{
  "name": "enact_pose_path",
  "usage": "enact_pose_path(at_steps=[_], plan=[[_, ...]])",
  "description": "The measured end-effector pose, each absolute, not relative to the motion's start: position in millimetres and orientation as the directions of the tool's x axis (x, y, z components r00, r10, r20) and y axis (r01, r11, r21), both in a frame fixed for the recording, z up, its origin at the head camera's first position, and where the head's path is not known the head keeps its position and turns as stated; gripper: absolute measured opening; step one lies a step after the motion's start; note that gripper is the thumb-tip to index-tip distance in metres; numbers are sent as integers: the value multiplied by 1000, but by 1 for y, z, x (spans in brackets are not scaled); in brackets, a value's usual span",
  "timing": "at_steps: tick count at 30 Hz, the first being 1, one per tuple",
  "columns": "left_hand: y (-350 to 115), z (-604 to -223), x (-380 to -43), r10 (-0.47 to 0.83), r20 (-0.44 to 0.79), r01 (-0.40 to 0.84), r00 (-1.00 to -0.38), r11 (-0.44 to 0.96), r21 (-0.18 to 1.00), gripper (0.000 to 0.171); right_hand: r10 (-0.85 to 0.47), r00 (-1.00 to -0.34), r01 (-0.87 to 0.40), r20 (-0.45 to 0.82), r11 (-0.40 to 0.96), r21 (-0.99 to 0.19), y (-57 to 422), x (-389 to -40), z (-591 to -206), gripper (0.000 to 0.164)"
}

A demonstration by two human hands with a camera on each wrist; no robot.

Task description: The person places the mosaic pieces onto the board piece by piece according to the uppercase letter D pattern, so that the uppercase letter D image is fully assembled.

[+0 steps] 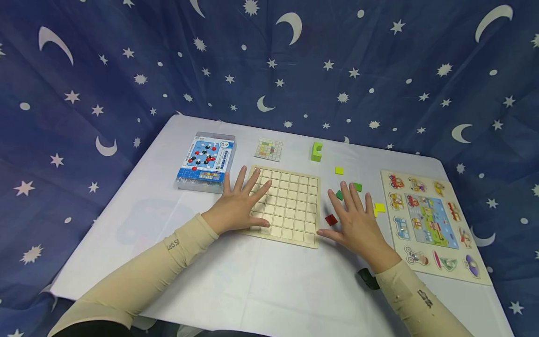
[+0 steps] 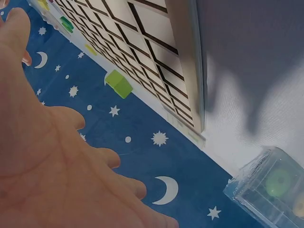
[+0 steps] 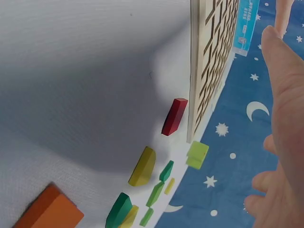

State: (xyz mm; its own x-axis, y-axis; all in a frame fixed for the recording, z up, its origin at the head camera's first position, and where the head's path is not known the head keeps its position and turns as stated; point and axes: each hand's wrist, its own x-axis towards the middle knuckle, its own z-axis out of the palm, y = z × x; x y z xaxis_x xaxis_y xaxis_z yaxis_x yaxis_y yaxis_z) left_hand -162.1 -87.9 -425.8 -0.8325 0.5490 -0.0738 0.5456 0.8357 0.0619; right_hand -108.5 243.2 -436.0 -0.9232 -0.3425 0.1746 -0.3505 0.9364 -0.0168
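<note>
My left hand (image 1: pixel 239 209) is spread over the left part of a wooden grid board (image 1: pixel 294 236), fingers straight and apart. To the right of the board, my right hand (image 1: pixel 358 229) has its fingers fanned out, with the thumb near the board's edge. Neither hand holds anything. Close to the right hand lie a red block (image 1: pixel 331 219), a dark green block (image 1: pixel 339 195), a green block (image 1: pixel 357 187) and a yellow block (image 1: pixel 379 208). An orange block (image 3: pixel 50 211) shows in the right wrist view; the head view hides it.
A clear plastic box with a molecule picture (image 1: pixel 206 161) stands at the back left. Behind the board are a grid pattern card (image 1: pixel 275 153), a notched light green block (image 1: pixel 316 153) and a small yellow block (image 1: pixel 338 171). A vehicle puzzle board (image 1: pixel 397 187) lies at the right.
</note>
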Motion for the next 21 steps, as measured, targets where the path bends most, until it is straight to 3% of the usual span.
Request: enact_pose_path(at_steps=[13,21], plan=[[-76,-430,-161,569,-75,565,-819,822,65,107,-320,-931,-329,173,944,-22,251,-98,-439,110],[-94,-415,-171,585,-84,565,-806,805,181,102,-303,-944,-318,127,941,-115,269,-105,-418,100]])
